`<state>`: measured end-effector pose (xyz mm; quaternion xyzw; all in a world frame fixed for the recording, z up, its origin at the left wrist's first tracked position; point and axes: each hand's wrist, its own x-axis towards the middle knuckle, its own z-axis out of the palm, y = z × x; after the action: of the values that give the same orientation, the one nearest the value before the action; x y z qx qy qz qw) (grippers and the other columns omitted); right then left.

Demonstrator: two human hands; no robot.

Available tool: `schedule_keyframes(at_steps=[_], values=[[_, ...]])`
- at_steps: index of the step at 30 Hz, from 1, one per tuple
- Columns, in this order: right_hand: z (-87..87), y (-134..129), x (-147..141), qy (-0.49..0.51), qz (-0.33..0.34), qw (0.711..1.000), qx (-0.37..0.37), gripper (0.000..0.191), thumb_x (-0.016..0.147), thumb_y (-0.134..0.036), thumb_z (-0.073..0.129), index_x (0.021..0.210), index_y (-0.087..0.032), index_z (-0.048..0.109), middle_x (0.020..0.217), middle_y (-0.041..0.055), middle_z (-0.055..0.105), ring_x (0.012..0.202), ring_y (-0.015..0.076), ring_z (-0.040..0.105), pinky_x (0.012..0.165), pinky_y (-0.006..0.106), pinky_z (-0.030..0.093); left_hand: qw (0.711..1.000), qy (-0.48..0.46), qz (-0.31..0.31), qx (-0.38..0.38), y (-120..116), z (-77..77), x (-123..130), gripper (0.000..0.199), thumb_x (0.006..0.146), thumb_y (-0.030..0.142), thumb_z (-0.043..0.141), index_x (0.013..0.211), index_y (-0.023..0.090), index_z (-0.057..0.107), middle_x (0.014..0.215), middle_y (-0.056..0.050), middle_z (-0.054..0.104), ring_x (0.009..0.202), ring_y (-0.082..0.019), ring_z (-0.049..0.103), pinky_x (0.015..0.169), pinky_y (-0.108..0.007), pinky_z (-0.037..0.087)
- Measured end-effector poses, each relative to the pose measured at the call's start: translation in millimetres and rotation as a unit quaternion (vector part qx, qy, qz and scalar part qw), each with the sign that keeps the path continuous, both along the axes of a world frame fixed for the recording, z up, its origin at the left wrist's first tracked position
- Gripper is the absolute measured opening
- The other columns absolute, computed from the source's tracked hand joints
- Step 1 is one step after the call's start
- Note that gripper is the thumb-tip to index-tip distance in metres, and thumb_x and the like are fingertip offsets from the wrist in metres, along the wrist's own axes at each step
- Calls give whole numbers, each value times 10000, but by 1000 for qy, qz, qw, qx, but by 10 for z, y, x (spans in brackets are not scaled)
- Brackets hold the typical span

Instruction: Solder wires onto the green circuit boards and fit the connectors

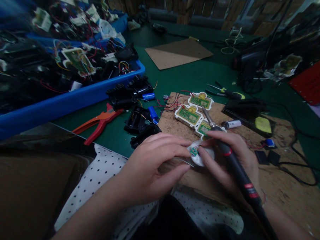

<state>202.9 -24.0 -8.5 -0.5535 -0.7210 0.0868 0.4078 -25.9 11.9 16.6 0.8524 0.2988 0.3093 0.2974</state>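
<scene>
My right hand [235, 162] is closed around a black soldering iron [237, 173] with red bands, its metal tip pointing up and away over the boards. The fingertips of that hand also reach a white round part [200, 160]. A small green circuit board [194, 152] sits on this part. My left hand [158, 162] grips the part's left edge, fingertips beside the small board and thumb lower down. A thin wire [187, 163] shows near the thumb. Just beyond are several green boards in white frames, such as one circuit board [188, 115] with red wires.
A brown work board [286, 196] lies under the parts. Orange-red cutters [100, 122] and black housings [140, 122] lie left; pliers [224, 92], a yellow sponge [263, 124] and a silver cylinder [231, 124] lie right. A blue bin [111, 80] holds electronic parts. Cardboard [179, 52] lies behind.
</scene>
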Motion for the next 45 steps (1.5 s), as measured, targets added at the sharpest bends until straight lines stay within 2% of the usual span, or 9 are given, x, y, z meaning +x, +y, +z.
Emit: schedule_keyframes(at_steps=[6, 10, 15, 20, 25, 33, 39, 42, 45], values=[[7, -2, 7, -5, -4, 1000, 3, 460, 814, -223, 737, 1241, -313, 592, 949, 15, 731, 936, 234, 660, 885, 428, 489, 998, 37, 3, 46, 4, -58, 35, 114, 922, 184, 649, 978, 248, 725, 1226, -16, 697, 1160, -197, 618, 1027, -404, 459], [2, 0, 7, -4, -6, 1000, -3, 474, 805, -224, 749, 1243, -314, 592, 966, 18, 729, 941, 236, 657, 876, 426, 487, 999, -31, 3, -35, -2, -1, -20, 105, 909, 152, 669, 959, 229, 719, 1139, -16, 732, 1107, -166, 653, 1001, -339, 494], [1, 8, 3, -1, -5, 1000, 2, 475, 790, -215, 761, 1228, -305, 602, 956, 19, 727, 934, 233, 657, 884, 429, 489, 975, -92, 119, -163, -2, 3, -33, 56, 933, 201, 647, 939, 218, 700, 917, 0, 756, 853, -143, 707, 750, -257, 561], [-1, 9, 15, -8, -6, 1000, 1, 498, 774, -205, 772, 1230, -312, 603, 967, 24, 730, 942, 246, 662, 878, 438, 499, 978, -37, 173, -109, -7, -47, 106, 59, 886, 205, 679, 835, 203, 708, 772, 11, 722, 702, -136, 657, 641, -257, 514], [-7, 5, 13, -14, -9, 1000, 4, 483, 783, -218, 762, 1231, -312, 606, 984, 32, 731, 958, 252, 661, 874, 447, 509, 985, -4, 156, -67, -36, -76, 203, 81, 863, 183, 680, 782, 188, 689, 731, 4, 695, 715, -154, 630, 656, -293, 478], [16, 5, 16, -18, -5, 1000, -1, 471, 790, -212, 751, 1225, -309, 599, 966, 25, 730, 934, 241, 652, 859, 439, 506, 979, 1, 159, -131, -28, -66, 192, 78, 865, 175, 641, 804, 198, 683, 747, 14, 686, 710, -142, 635, 646, -278, 479], [8, 4, 19, -17, -2, 1000, 1, 472, 781, -196, 761, 1216, -293, 605, 979, 29, 725, 929, 229, 640, 839, 417, 502, 982, 12, 160, -101, -51, -74, 174, 66, 873, 174, 626, 816, 197, 650, 772, -3, 679, 746, -162, 625, 667, -297, 472], [5, 6, 19, -17, -2, 1000, 0, 476, 783, -197, 757, 1221, -300, 603, 978, 26, 722, 919, 230, 637, 837, 423, 501, 986, 14, 150, -74, -51, -98, 181, 55, 888, 179, 624, 838, 199, 636, 823, -19, 678, 816, -180, 621, 732, -323, 479], [6, 8, 16, -15, -1, 1000, 0, 479, 786, -194, 753, 1227, -303, 600, 979, 24, 719, 909, 229, 636, 839, 425, 502, 989, 8, 144, -37, -50, -129, 202, 32, 881, 185, 650, 858, 206, 658, 1004, -52, 676, 1003, -210, 617, 876, -368, 477]])
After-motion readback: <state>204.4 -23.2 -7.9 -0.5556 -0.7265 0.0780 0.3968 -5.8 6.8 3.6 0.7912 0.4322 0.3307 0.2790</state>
